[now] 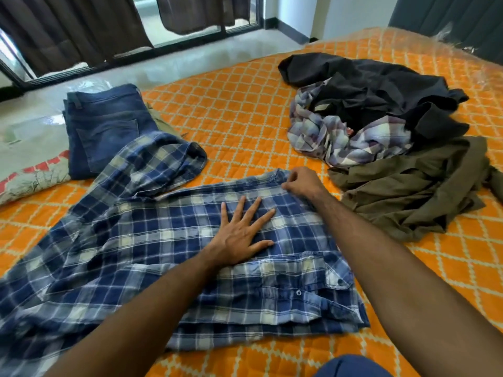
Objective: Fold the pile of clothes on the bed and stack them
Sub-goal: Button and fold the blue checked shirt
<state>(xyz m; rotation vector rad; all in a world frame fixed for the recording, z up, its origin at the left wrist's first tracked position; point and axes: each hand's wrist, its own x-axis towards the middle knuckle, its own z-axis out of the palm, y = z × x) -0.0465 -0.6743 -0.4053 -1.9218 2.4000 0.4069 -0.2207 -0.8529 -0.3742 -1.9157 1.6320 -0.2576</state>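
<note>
Two hands work the blue plaid shirt [163,254], spread on the orange quilted bed [239,115]: the left hand [242,235] presses flat with fingers splayed, the right hand [299,183] pinches the far edge. Likely fault — lifting that edge while the palm shifts drags the fabric and skews the fold. Folded jeans [103,129] lie far left; the unfolded pile [381,126] sits to the right. Beyond — a pale floor [190,63], dark curtains [68,31].
</note>
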